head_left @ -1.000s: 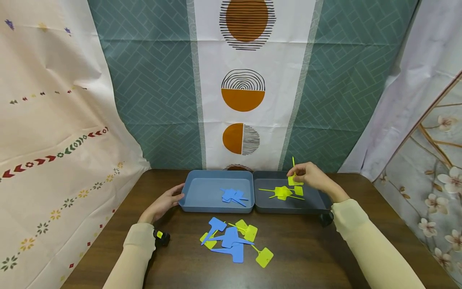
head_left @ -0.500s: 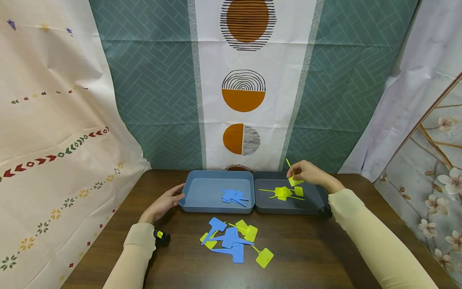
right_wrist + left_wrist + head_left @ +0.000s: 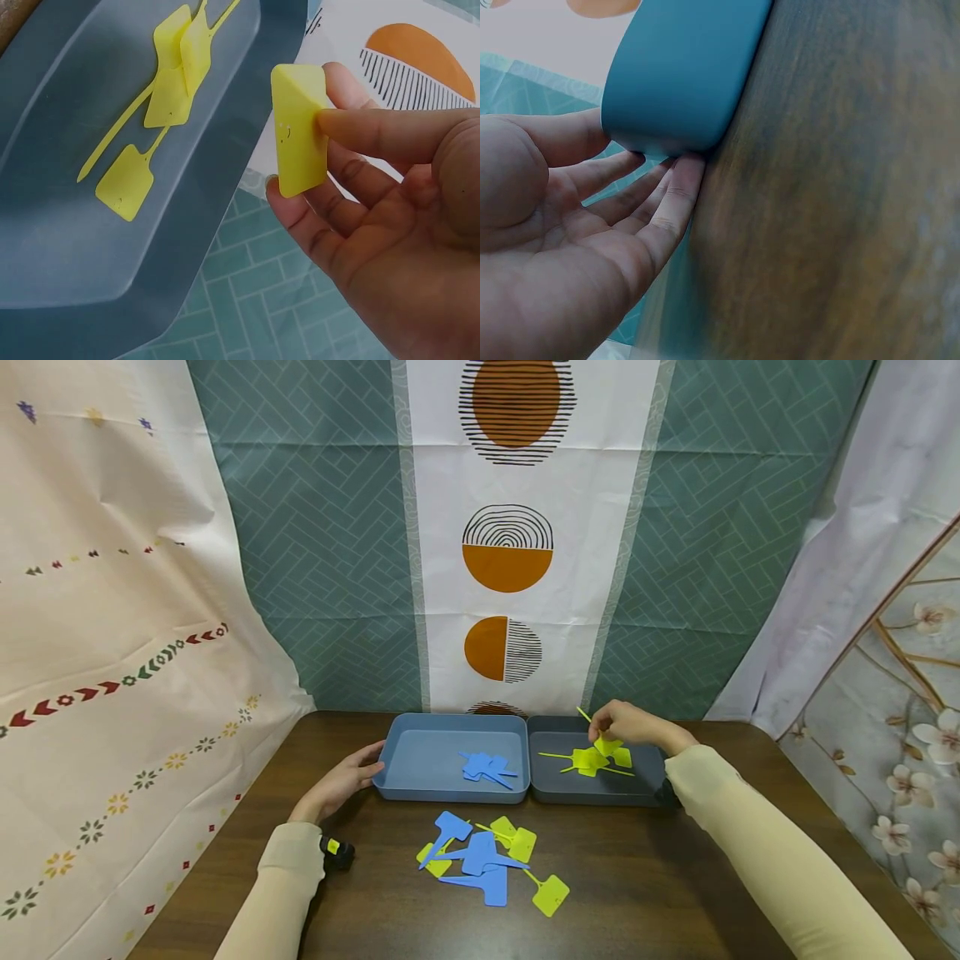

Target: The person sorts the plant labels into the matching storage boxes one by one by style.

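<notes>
Above the dark tray (image 3: 648,785) at the desk's far edge, the right hand (image 3: 626,724) pinches a yellow tag (image 3: 298,129); the left hand (image 3: 341,783), fingers straight, touches the blue tray (image 3: 390,785).

We are seeing two trays (image 3: 450,793) (image 3: 600,793) sitting side by side on the tabletop (image 3: 660,893), tags lying in each. More tags (image 3: 487,860) are lying before them.

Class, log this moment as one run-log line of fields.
right hand: pinches yellow tag above dark tray | left hand: touches blue tray | table: mixed tags loose
</notes>
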### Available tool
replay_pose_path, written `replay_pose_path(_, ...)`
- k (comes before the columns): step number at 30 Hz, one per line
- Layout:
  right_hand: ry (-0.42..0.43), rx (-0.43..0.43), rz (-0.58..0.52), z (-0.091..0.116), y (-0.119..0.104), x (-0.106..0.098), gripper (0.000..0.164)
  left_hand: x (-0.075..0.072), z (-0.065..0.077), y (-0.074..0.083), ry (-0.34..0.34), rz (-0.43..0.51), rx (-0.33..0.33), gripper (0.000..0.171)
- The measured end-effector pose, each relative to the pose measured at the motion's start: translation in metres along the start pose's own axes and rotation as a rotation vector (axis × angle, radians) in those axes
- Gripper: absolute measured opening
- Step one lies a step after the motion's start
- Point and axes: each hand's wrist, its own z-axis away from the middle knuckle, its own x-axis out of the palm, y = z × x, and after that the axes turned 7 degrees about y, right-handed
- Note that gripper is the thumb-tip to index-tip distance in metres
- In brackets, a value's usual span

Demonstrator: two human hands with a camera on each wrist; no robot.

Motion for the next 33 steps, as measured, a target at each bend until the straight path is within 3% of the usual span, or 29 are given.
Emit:
replay_pose_path(13,-0.067,-0.010,-0.001,-0.0090,0.0007,0.0051,0.026,-0.0010,-0.0004,-0.0004,-0.005,-0.008,0.010,0.060)
replay_pose_path(19,-0.044,-0.034,0.035,-0.0101,0.0031,0.0050,0.030,-0.0009,-0.0001,-0.0006,-0.003,-0.011,0.000,0.061)
replay_pose_path(33,-0.009,-0.023,0.004,-0.0083,-0.0011,0.0060,0.028,0.0000,0.0015,0.0023,-0.002,0.002,-0.005,0.061)
